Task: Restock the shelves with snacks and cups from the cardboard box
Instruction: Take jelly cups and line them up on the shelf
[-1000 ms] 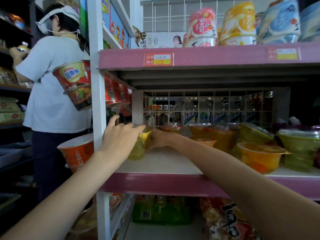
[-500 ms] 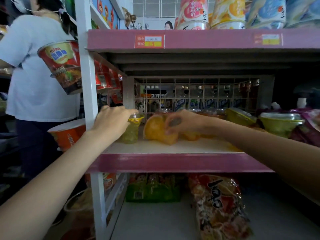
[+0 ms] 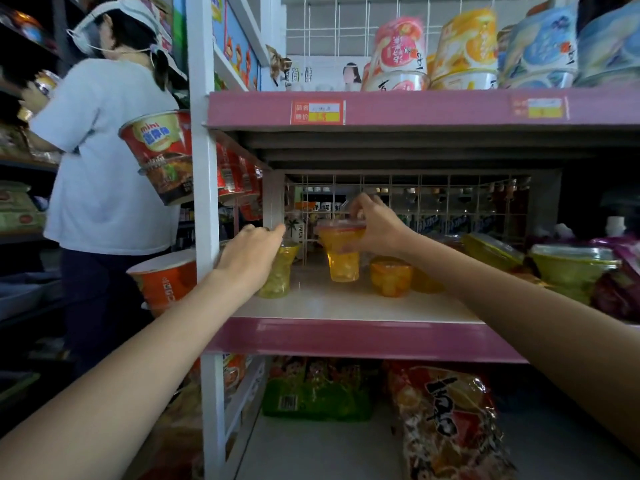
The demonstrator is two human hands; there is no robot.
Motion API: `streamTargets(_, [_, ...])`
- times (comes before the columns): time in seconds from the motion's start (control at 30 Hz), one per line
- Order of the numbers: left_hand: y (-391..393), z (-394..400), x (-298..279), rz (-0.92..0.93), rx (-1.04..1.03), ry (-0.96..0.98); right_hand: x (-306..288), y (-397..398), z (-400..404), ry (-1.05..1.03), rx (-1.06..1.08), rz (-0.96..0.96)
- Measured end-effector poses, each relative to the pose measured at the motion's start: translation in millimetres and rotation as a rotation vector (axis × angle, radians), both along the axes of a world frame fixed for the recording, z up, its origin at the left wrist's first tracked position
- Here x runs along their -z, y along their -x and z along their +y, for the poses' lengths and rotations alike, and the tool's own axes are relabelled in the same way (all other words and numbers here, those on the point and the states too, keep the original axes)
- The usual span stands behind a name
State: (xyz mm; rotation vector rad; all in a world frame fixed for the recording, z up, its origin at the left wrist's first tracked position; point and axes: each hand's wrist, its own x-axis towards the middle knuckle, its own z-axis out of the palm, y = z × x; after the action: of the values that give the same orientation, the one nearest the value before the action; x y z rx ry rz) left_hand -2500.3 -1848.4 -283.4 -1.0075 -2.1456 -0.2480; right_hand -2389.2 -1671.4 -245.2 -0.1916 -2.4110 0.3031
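On the pink-edged middle shelf (image 3: 346, 306), the right hand (image 3: 377, 230) pinches the rim of an upright orange jelly cup (image 3: 341, 252) at centre, while at nine o'clock of it the left hand (image 3: 247, 259) curls round a yellow-green cup (image 3: 278, 273).

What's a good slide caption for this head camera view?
Both hands set jelly cups upright on the pink shelf: left hand on the yellow-green cup, right hand gripping the orange cup.
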Motion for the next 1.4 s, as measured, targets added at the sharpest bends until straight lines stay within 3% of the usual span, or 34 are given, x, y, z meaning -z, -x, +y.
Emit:
streamTargets(0.2, [10.3, 10.4, -1.4, -0.007, 0.005, 0.002, 13.4, -8.1, 1.6, -0.208, -0.024, -0.174])
streamTargets(0.3, [13.6, 15.7, 0.9, 0.026, -0.016, 0.006, 10.0, -14.0, 6.5, -0.536, 0.116, -0.287])
streamTargets(0.4, [17.5, 23.1, 0.1, 0.061, -0.049, 0.019, 8.3, -8.0, 4.7, -0.742, 0.201, -0.208])
streamTargets(0.47, [21.5, 28.2, 0.3, 0.048, -0.051, 0.005, 11.7, 0.2, 4.4, -0.705, 0.170, -0.188])
streamTargets(0.57, [32.8, 32.9, -2.4, 0.007, -0.017, -0.024, 16.3, 0.7, 10.4, -0.416, 0.024, -0.152])
streamTargets(0.67, [43.3, 38.8, -4.2, -0.048, 0.009, -0.035, 18.7, -2.5, 18.1, -0.288, -0.023, -0.109])
streamTargets(1.0, [64.5, 71.3, -12.0, -0.102, -0.041, 0.089, 17.9, 3.5, 31.3, -0.380, 0.179, -0.064])
streamTargets(1.4, [60.4, 61.8, -15.7, -0.186, -0.087, 0.157, 23.0, 6.2, 34.8, -0.217, 0.051, -0.091])
